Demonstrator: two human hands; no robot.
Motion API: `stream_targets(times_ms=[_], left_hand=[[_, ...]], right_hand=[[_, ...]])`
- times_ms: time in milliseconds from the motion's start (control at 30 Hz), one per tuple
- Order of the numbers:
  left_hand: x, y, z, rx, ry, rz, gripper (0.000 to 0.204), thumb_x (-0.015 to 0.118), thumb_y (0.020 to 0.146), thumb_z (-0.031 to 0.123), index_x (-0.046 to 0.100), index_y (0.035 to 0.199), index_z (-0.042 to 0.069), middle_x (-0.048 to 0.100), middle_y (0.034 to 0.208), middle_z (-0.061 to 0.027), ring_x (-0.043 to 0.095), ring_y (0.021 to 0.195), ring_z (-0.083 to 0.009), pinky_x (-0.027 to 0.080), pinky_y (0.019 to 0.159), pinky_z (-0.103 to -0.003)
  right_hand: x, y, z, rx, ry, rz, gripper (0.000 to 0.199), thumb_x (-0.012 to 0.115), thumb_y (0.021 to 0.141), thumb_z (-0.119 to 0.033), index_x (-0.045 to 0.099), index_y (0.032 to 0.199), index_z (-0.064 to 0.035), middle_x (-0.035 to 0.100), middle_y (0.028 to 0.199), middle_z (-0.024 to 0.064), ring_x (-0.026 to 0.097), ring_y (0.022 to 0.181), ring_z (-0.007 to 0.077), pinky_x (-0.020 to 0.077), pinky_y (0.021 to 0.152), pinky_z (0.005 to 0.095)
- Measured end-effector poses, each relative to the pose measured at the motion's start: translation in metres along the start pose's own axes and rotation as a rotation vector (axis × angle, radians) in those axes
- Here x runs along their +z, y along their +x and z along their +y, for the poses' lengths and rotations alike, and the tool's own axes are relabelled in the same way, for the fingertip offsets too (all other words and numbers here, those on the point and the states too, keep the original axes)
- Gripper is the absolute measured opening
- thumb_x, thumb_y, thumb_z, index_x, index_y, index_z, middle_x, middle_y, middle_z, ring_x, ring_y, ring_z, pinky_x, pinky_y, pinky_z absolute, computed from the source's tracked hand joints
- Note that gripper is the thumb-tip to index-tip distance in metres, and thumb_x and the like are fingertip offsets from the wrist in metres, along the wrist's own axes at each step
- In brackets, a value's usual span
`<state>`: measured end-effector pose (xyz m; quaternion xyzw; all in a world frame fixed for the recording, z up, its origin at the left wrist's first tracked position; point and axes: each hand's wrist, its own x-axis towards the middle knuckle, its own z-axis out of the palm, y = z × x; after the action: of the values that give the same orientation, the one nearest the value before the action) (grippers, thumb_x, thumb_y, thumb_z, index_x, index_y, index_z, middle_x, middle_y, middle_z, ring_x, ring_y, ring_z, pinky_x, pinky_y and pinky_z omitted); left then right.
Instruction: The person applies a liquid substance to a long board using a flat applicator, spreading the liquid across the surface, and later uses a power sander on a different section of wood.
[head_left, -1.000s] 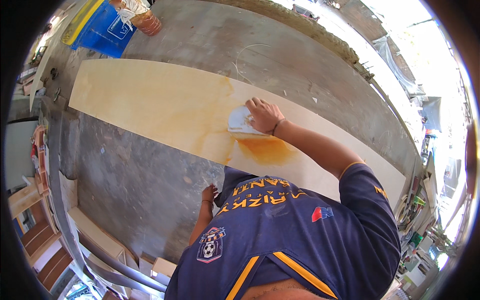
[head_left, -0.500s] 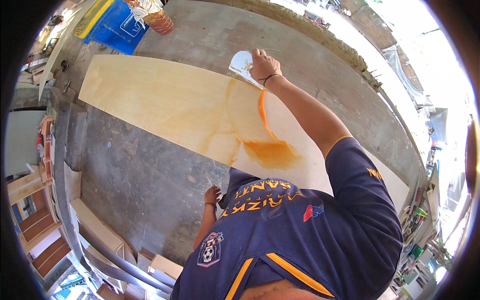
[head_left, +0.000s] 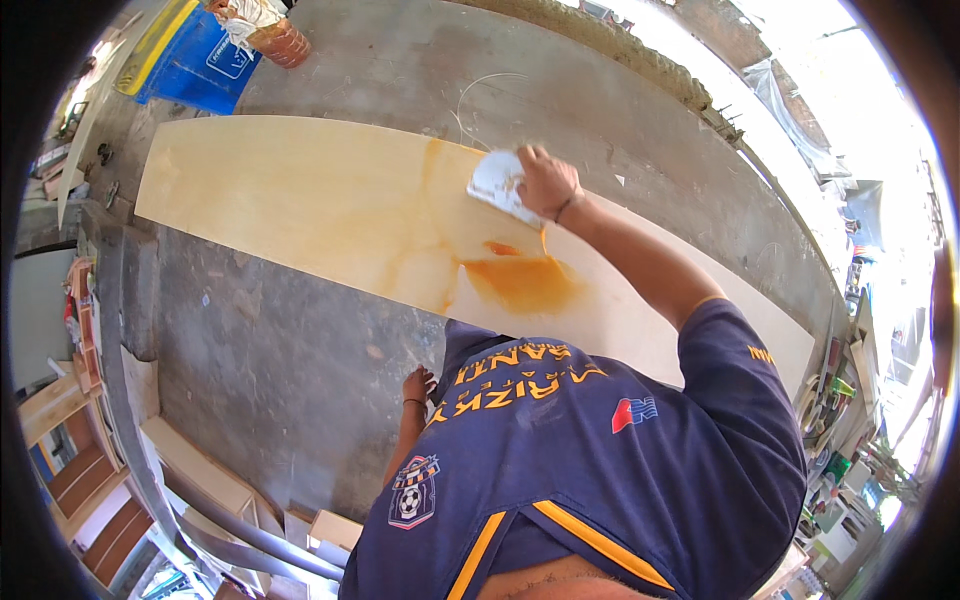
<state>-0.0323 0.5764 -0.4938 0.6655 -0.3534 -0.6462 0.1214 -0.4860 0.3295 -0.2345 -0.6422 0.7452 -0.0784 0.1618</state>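
Spreader [head_left: 495, 182] just left of the right hand's grip [head_left: 552, 185] (curled closed on it), over pale board [head_left: 290, 190]

Right hand [head_left: 550, 185] gripping white spreader [head_left: 498, 183] over pale board [head_left: 290, 190]
Orange liquid [head_left: 525, 284] lies on the board; the left hand [head_left: 417, 385] hangs near the shirt [head_left: 600, 480].
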Motion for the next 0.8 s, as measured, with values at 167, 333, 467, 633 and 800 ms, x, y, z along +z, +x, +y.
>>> stream_targets(times_ms=[167,333,467,633,800], left_hand=[[0.001,0.001,0.042,-0.248,-0.252,0.065,0.045,0.044,0.091,0.036,0.052,0.105,-0.006,0.062,0.093,-0.0160,0.061,0.078,-0.0233,0.051,0.064,-0.030],[0.005,0.003,0.033,-0.173,-0.209,0.068,0.046,0.046,0.090,0.037,0.053,0.104,-0.005,0.062,0.093,-0.0155,0.061,0.078,-0.0224,0.050,0.063,-0.030],[0.013,-0.002,0.042,-0.214,-0.054,0.023,0.044,0.046,0.089,0.037,0.054,0.102,-0.004,0.062,0.092,-0.0149,0.061,0.081,-0.0223,0.050,0.062,-0.030],[0.010,-0.002,0.026,-0.067,0.180,-0.039,0.042,0.046,0.090,0.036,0.054,0.100,-0.004,0.062,0.091,-0.0136,0.062,0.085,-0.0222,0.050,0.062,-0.030],[0.007,-0.002,0.045,-0.126,-0.038,0.062,0.040,0.045,0.091,0.033,0.053,0.101,-0.005,0.061,0.092,-0.0128,0.061,0.088,-0.0231,0.052,0.068,-0.032]], right_hand=[[-0.021,0.054,0.008,0.059,-0.024,0.200,0.031,0.049,0.074,-0.013,0.048,0.103,-0.0056,0.057,0.100,0.0159,0.058,0.091,0.0357,0.0486,0.074,0.0441],[-0.058,0.024,0.008,0.034,0.062,0.237,0.038,0.060,0.071,-0.022,0.047,0.103,-0.0061,0.057,0.100,0.0173,0.058,0.091,0.0352,0.0473,0.075,0.0438],[-0.026,-0.057,0.026,-0.018,0.031,-0.019,0.039,0.060,0.070,-0.023,0.046,0.103,-0.0075,0.058,0.098,0.0145,0.057,0.089,0.0344,0.0466,0.074,0.0445],[-0.007,-0.050,0.042,0.065,0.015,0.060,0.038,0.058,0.070,-0.020,0.048,0.104,-0.0089,0.057,0.099,0.0144,0.057,0.091,0.0348,0.0470,0.075,0.0446],[-0.041,0.007,0.061,0.112,-0.037,0.242,0.038,0.057,0.072,-0.021,0.046,0.107,-0.0102,0.057,0.100,0.0159,0.057,0.089,0.0364,0.0470,0.074,0.0452]])
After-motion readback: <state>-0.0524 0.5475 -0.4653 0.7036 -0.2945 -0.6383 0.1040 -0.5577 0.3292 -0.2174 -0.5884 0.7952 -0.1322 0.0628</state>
